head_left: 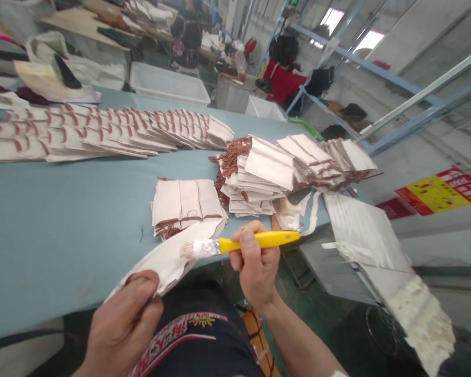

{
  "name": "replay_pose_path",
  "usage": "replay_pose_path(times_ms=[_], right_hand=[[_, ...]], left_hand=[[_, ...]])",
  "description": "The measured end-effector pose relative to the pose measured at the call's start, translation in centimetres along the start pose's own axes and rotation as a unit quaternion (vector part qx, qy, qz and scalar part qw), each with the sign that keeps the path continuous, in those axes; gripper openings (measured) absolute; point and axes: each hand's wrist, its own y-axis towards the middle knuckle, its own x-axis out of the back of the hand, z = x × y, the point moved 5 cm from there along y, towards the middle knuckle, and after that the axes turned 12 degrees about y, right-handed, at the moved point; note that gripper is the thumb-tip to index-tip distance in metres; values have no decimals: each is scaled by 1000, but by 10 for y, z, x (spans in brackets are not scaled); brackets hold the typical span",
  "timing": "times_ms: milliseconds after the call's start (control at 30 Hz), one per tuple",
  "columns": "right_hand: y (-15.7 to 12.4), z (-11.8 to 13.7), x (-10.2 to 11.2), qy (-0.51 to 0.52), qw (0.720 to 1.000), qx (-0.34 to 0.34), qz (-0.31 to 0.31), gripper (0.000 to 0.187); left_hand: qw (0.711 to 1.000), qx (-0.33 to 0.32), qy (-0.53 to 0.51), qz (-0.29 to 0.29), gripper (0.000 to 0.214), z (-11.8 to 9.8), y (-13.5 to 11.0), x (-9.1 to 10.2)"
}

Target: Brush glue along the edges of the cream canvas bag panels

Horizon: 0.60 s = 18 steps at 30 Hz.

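My right hand (255, 262) is closed around the yellow handle of a paintbrush (259, 241), its bristles pointing left. The white-coated bristle end is over a pale fabric piece (172, 254); whether it touches the surface is hard to tell. Gripped at its lower left end by my left hand (127, 314), that piece slants across the table's front edge. Its upper end lies against a small stack of cream panels with brown edging (188, 201). Just beyond my right hand stands a taller pile of similar panels (259, 178) with brown strips bunched at its side.
A long row of overlapping cream pieces (113, 131) runs along the back of the blue-grey table (82, 209). More panel stacks (310, 157) stand at the right. Behind the table is a translucent bin (168, 86). A white-crusted board (377, 235) slopes down at the right.
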Motion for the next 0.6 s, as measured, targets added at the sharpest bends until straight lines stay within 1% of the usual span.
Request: replay_pose_path(times_ms=[67,133,200,267,367,467,600], right_hand=[[3,-1,-4,41,997,-59,-10,47],[3,-5,-9,70,990,-120,1,48],[1,-12,-13,72,981,-175,32,47],[0,-22,-12,41,977,-202,57,44],[4,-35,0,-33,980,-188,56,42],[13,-37,12,-79,982,-165,49,43],[20,-17,14,-32,987,-151,38,44]], left_hand=[[997,-74,37,-3,21,-8,-2,0],[992,-107,61,9,20,-11,-4,-1],[992,-100,72,7,19,-12,-4,-2],[994,-77,75,2,19,-12,-4,-3],[995,-67,71,-7,21,-16,-3,-6],[996,-58,73,-17,24,-18,-4,-7],[994,-58,88,-22,25,-17,-4,-5]])
